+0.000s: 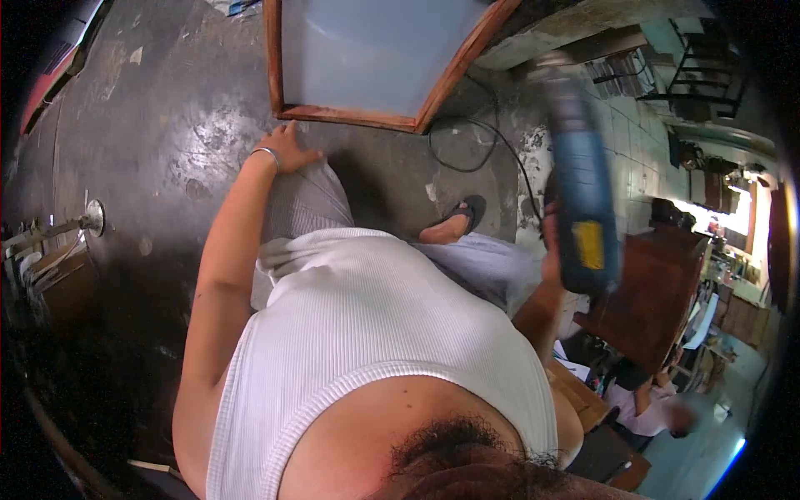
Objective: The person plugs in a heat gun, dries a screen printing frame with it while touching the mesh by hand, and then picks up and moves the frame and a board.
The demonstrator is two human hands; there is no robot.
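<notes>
My right hand [550,246] is raised at my right side, closed around the handle of a blue corded power drill [582,187] with a yellow label. The drill is smeared by motion, its chuck end pointing up and away from me, and it partly hides my fingers. My left hand [290,152], with a metal bangle at the wrist, rests on my bent knee, fingers spread and holding nothing. Just beyond that hand lies a wooden frame [346,115] around a pale grey panel [367,58].
A black cord [492,137] loops over the dark, worn floor [167,133] beside the frame. My sandalled foot [457,221] is near it. To the right stand a brown table [646,292] and a seated person [642,408]. A metal stand [92,218] is at left.
</notes>
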